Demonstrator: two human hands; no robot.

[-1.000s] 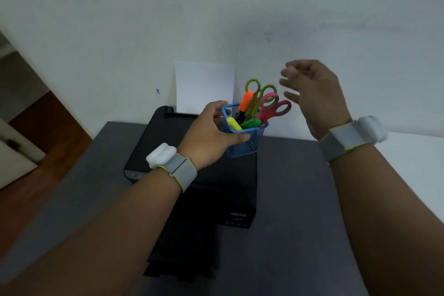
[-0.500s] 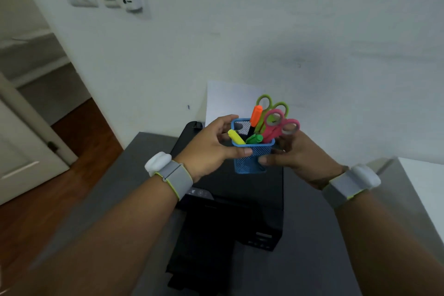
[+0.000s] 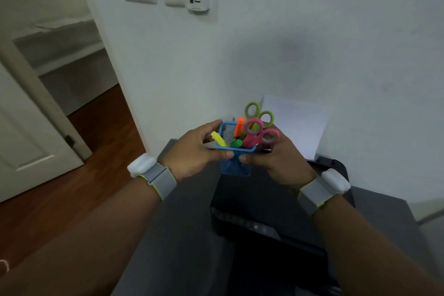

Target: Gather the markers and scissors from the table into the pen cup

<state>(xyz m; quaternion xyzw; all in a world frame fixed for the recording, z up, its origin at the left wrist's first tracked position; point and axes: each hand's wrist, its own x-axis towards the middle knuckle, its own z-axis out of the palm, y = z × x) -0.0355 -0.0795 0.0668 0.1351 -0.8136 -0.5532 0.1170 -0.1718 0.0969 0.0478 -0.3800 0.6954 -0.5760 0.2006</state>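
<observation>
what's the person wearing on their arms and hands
Both forearms are bare, with no sleeves or gloves. The left hand and right hand each have a grey fabric wrist strap edged in yellow-green, carrying a rounded white plastic module. No rings visible.

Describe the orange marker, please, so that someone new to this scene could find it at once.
Look above the black printer, where both hands hold a blue mesh cup. The orange marker stands upright in the cup's middle, just left of the pink scissors. It is the only orange item, and it rises higher than the yellow marker and green marker beside it.
</observation>
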